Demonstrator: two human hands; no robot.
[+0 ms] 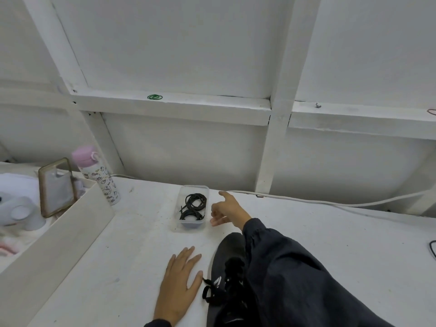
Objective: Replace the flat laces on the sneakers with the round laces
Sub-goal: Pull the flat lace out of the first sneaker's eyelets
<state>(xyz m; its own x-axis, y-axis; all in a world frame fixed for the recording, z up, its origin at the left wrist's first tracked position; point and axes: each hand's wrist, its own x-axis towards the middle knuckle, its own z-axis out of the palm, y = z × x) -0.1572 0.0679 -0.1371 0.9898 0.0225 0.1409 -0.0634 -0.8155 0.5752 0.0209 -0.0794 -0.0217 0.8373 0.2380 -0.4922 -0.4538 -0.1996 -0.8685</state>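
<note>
Lying flat, fingers spread, left hand point(180, 283) sits beside stripe-logo sneaker point(230, 253); right hand point(227, 210), loosely curled, empty, beside round laces point(193, 205).

No legible txt, nos. or signs in view. Black sneaker point(230, 251): small white striped mark on its side, no letters made out, brand not readable. Pink-capped bottle point(107, 185) at counter's point(132, 244) back left: cartoon print all over; any wording too small/blurred to tell. Clear tub point(191, 224) w/ black laces point(193, 204): nothing readable on it.
</note>
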